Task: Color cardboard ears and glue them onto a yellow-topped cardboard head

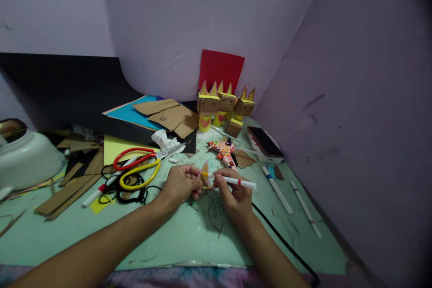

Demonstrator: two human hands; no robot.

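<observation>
Between the fingertips of my left hand (pixel 182 183) is a small pointed cardboard piece (pixel 205 173) with a purple edge. My right hand (pixel 234 193) grips a white marker pen (pixel 240 182) with a red band, its tip touching or very close to the cardboard. The lower part of the piece is partly covered by my fingers. Just beyond my hands lies a colourful patterned bundle (pixel 223 149). Scissors (pixel 148 166) with red and yellow handles rest left of my left hand, over a tangle of black cord (pixel 133 191).
Boxy cardboard figures (pixel 208 104) with pointed ears stand at the back before a red sheet (pixel 221 69). Cardboard pieces (pixel 173 117) lie on coloured paper. A phone (pixel 266 141) and markers (pixel 277 190) are at right. A white pot-like object (pixel 29 157) stands left. A black cable (pixel 283 240) runs along the right forearm.
</observation>
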